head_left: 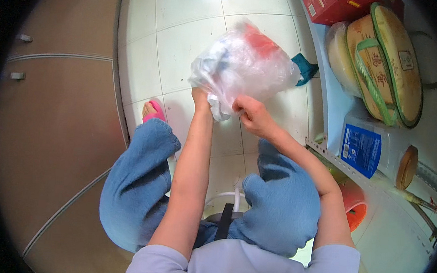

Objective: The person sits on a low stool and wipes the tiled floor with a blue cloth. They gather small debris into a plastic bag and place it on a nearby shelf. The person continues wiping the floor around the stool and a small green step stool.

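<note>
A translucent plastic bag (245,67) with a red patch is held up over the tiled floor, in front of my knees. My left hand (201,96) reaches in at its gathered lower edge, and the plastic hides most of the fingers, so its grip cannot be told. My right hand (251,114) pinches the bag's edge between curled fingers. A crumpled white piece (219,108) hangs between the two hands. Just beyond the bag's right side is a dark teal cloth (304,69).
Brown cabinet doors (57,126) line the left. At the right, a metal shelf (321,86) holds a red box (331,6), a beige zipped bag (386,64) and a clear container with a blue label (361,149). A red bucket (354,210) stands below.
</note>
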